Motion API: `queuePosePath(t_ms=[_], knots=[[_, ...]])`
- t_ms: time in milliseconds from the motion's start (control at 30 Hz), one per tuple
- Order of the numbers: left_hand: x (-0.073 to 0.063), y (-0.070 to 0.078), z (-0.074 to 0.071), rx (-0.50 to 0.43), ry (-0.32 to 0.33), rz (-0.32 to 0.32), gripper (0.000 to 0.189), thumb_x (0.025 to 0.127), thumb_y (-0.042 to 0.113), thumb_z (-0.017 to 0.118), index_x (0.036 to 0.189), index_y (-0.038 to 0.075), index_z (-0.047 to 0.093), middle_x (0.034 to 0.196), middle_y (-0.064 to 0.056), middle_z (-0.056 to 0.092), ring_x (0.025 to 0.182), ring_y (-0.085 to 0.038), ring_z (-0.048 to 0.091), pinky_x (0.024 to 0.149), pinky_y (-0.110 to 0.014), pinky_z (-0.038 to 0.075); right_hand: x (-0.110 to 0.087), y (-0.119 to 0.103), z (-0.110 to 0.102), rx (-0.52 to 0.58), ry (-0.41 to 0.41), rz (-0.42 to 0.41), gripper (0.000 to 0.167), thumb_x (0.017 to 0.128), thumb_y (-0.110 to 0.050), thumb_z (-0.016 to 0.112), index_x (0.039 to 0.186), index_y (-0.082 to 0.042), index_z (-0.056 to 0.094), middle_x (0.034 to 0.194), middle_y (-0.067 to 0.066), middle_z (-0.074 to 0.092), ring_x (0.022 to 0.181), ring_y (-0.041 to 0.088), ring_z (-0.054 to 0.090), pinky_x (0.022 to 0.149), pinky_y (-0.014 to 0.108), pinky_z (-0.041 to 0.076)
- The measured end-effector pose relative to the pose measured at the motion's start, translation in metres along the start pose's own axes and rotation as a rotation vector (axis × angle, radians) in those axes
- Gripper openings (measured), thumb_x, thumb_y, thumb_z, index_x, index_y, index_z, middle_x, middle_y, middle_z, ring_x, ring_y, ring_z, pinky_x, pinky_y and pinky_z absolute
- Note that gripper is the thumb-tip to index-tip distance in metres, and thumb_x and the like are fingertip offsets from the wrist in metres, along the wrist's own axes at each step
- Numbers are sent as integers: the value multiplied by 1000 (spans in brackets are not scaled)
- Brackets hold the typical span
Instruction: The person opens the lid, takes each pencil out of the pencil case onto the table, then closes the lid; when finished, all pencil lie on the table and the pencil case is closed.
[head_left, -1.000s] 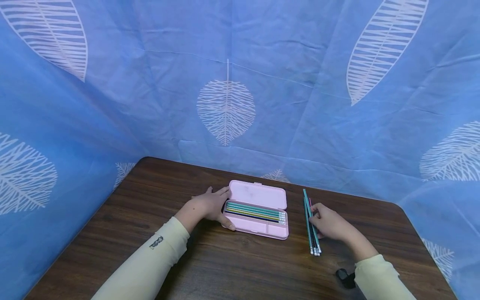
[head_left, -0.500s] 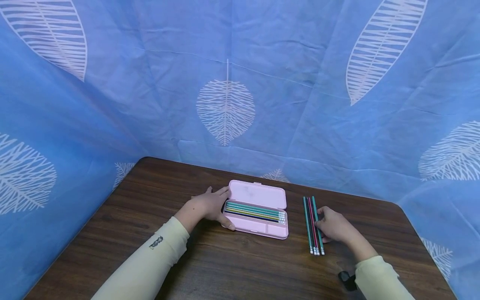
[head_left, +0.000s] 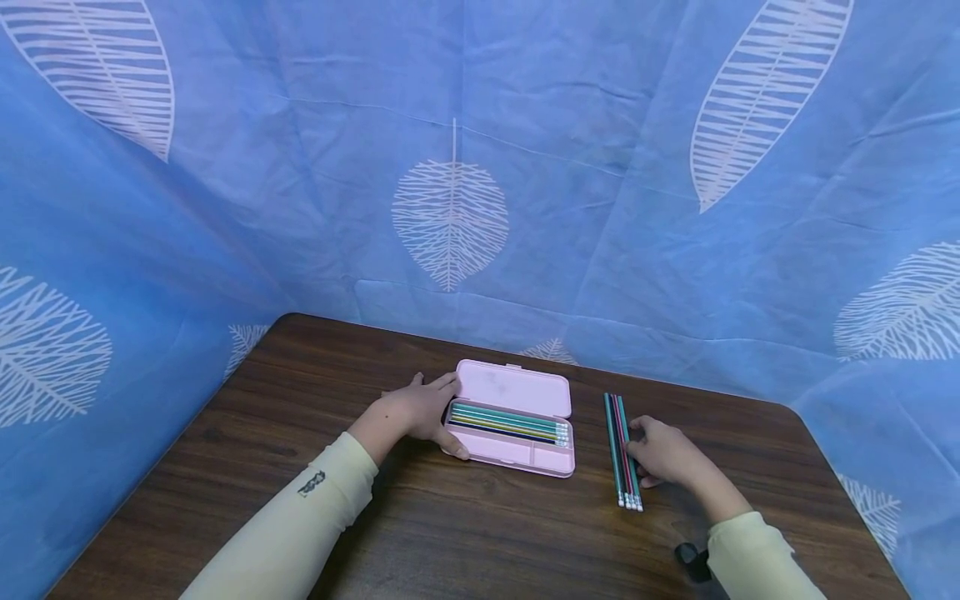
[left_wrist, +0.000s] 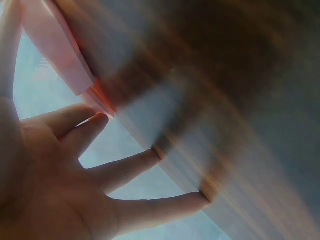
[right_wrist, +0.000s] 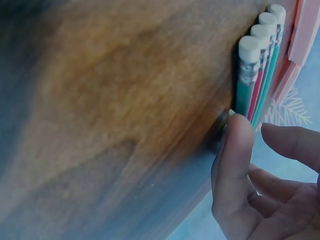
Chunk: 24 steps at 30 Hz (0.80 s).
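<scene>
A pink pencil case (head_left: pixel 513 392) lies with its lid raised, a row of several pencils (head_left: pixel 510 422) in its back compartment, white eraser ends to the right. My left hand (head_left: pixel 412 412) rests against the case's left end, thumb near the front corner, fingers spread; two fingertips (left_wrist: pixel 200 197) touch the table in the left wrist view. To the right of the case, several loose pencils (head_left: pixel 619 450), teal and dark with one red, lie side by side, erasers towards me. My right hand (head_left: pixel 663 452) touches their right side; in the right wrist view thumb and forefinger stand apart.
The dark wooden table (head_left: pixel 480 533) reaches back to a blue cloth (head_left: pixel 585 208) with white leaf prints. A small black object (head_left: pixel 692 562) sits beside the right sleeve. The front compartment of the case has a divider.
The loose pencils, crossed over one another a second ago, spread apart and now lie in a tight parallel row. My right hand moved right, then slightly left. The left hand stayed still.
</scene>
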<state>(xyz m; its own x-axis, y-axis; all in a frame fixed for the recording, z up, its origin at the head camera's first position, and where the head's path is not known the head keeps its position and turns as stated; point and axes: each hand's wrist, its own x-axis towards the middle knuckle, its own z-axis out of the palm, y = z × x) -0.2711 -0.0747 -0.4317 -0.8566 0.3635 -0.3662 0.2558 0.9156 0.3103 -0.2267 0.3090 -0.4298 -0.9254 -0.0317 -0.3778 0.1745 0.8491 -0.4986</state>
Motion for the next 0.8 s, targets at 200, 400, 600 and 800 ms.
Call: queuePosePath(t_ms=[200,400,600,800], knots=[[1,-1,1,0,2,4,125,76,71,86,172,18,25,183,0,16,166,-50,16,114,-88,30,-4,-1,2,-13,26,-29,59,111,-16,55,156,15,34,86,13,65,68,20,64,62,36,62],[1,-1,1,-8,10,2,125,75,71,87,171,19,26,183,1,17,166,-51,17,113,-89,29,-3,-11,3,-129,125,-114,58,107,-22,62,148,17,45,79,7,62,63,17,54,58,33,44],[0,-1,1,-9,9,-4,125,75,71,87,171,19,26,183,1,17,166,-50,16,113,-89,29,0,-31,9,-123,170,-206,51,105,-20,66,144,12,55,77,4,56,59,15,46,55,30,39],[0,-1,2,10,3,-3,125,75,74,85,172,20,25,183,1,16,166,-50,17,113,-88,30,5,-58,24,-113,167,-274,43,103,-18,70,139,5,63,89,5,60,67,16,49,61,30,42]])
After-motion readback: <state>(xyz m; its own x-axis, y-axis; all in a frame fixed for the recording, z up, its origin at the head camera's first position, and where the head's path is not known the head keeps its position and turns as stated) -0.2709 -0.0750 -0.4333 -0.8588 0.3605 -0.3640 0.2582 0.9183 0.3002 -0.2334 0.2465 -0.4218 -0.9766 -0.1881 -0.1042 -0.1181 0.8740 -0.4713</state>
